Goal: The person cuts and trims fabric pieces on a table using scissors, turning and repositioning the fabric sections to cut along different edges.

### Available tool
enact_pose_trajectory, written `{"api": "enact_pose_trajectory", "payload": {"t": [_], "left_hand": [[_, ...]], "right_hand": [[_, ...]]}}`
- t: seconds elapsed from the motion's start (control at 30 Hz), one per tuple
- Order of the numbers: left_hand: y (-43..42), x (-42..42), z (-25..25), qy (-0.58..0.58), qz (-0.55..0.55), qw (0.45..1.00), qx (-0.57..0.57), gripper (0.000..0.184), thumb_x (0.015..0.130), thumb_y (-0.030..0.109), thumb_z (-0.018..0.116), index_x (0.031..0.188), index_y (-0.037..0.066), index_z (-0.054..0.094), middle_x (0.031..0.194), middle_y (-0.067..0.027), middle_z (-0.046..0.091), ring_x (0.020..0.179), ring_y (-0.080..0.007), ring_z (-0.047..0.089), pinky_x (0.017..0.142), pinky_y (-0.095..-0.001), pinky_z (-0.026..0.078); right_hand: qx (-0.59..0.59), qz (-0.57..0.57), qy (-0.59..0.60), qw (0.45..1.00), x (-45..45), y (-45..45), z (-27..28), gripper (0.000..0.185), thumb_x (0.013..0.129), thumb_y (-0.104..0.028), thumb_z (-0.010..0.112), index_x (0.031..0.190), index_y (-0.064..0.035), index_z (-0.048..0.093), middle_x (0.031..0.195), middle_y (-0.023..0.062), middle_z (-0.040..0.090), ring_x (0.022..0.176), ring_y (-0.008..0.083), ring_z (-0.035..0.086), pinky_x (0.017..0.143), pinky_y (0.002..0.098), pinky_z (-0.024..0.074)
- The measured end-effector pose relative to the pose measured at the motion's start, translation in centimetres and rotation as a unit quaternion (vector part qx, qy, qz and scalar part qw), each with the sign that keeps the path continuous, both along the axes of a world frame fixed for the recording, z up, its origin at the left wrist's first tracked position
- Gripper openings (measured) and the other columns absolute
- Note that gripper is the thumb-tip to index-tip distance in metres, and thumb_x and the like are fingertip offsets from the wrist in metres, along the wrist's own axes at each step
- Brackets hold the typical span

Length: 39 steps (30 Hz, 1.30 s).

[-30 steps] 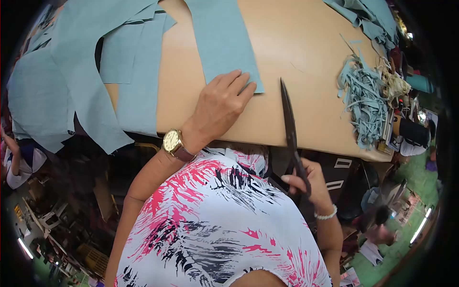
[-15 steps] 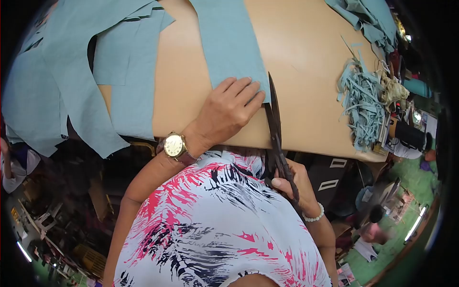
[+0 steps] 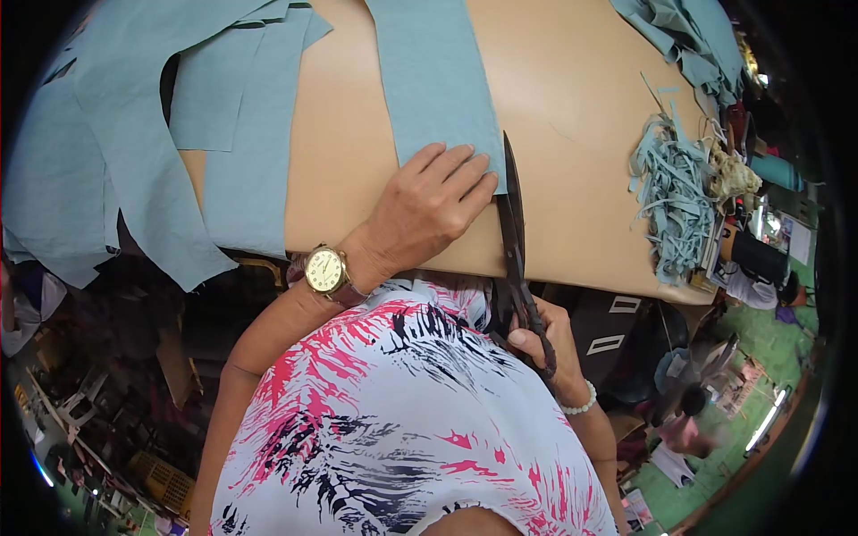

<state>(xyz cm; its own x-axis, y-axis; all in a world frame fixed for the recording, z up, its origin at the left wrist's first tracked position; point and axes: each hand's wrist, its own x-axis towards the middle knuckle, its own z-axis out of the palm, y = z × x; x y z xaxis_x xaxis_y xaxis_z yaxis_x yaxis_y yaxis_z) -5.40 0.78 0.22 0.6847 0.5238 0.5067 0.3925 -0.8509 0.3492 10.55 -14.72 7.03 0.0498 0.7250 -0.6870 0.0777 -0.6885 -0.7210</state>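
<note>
A long strip of blue-green cloth (image 3: 438, 80) lies on the tan table, its near end under my left hand (image 3: 436, 204). The fingers of that hand are stretched out and press on the cloth; a gold-faced watch (image 3: 324, 269) is on the wrist. My right hand (image 3: 551, 339), below the table's front edge, grips the handles of large dark scissors (image 3: 512, 214). Their blades reach up over the edge and lie along the right side of the strip's end, close to my left fingertips. Part of the right hand is hidden behind the handles.
More blue-green cloth pieces (image 3: 134, 134) cover the table's left side and hang over its edge. A heap of thin cloth scraps (image 3: 675, 196) sits at the right, with folded cloth (image 3: 688, 40) beyond it. Dark drawers (image 3: 603, 322) stand below the table. Another person (image 3: 688, 429) is at lower right.
The scissors and my right hand have shifted very slightly up and left. My left hand stays on the cloth strip. The whole view has moved a little.
</note>
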Motion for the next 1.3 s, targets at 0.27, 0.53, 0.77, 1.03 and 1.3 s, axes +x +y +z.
{"api": "enact_pose_trajectory", "payload": {"t": [0.27, 0.53, 0.77, 1.03, 1.3], "left_hand": [[0.0, 0.1, -0.1, 0.004, -0.005, 1.0, 0.003, 0.026, 0.068, 0.008, 0.054, 0.093, 0.003, 0.06, 0.099, -0.0096, 0.059, 0.095, -0.0236, 0.056, 0.08, -0.037, 0.047], [0.0, 0.3, 0.1, -0.001, 0.001, 1.0, 0.009, 0.026, 0.068, 0.007, 0.054, 0.093, 0.003, 0.06, 0.099, -0.0097, 0.059, 0.094, -0.0238, 0.057, 0.08, -0.0369, 0.047], [-0.2, -0.1, 0.4, 0.002, -0.008, 1.0, -0.001, 0.025, 0.068, 0.007, 0.055, 0.093, 0.003, 0.06, 0.099, -0.0097, 0.058, 0.095, -0.0239, 0.057, 0.08, -0.0373, 0.047], [-0.8, -0.5, 0.6, 0.005, -0.016, 1.0, -0.006, 0.023, 0.07, 0.009, 0.055, 0.092, 0.004, 0.06, 0.101, -0.0094, 0.058, 0.096, -0.0232, 0.056, 0.081, -0.0374, 0.046], [-0.9, -0.5, 0.4, -0.002, -0.017, 1.0, -0.006, 0.023, 0.07, 0.01, 0.055, 0.092, 0.004, 0.06, 0.1, -0.0089, 0.059, 0.095, -0.0226, 0.056, 0.081, -0.0373, 0.047]], "right_hand": [[-0.004, -0.019, -0.001, 1.0, -0.1, -0.8, -0.2, 0.029, 0.068, -0.02, 0.074, 0.066, -0.004, 0.05, 0.057, -0.0047, 0.044, 0.054, 0.0039, 0.038, 0.049, 0.0197, 0.0297], [-0.041, -0.021, -0.013, 0.999, -0.3, -1.4, -0.2, 0.031, 0.069, -0.024, 0.074, 0.067, -0.004, 0.051, 0.057, -0.005, 0.044, 0.053, 0.0025, 0.037, 0.046, 0.0187, 0.0278], [0.005, -0.02, 0.029, 0.999, -0.2, -0.4, -0.6, 0.029, 0.067, -0.022, 0.072, 0.068, -0.0038, 0.05, 0.058, -0.0044, 0.044, 0.053, 0.0035, 0.039, 0.048, 0.0184, 0.0297], [0.003, -0.028, 0.039, 0.999, -0.5, 0.9, -1.0, 0.031, 0.067, -0.024, 0.073, 0.069, -0.0037, 0.049, 0.058, -0.0031, 0.045, 0.054, 0.0049, 0.042, 0.049, 0.0196, 0.033], [0.01, -0.026, 0.047, 0.998, -0.6, 1.1, -1.2, 0.03, 0.068, -0.022, 0.073, 0.069, -0.0036, 0.049, 0.058, -0.002, 0.046, 0.053, 0.0058, 0.043, 0.049, 0.0199, 0.0334]]}}
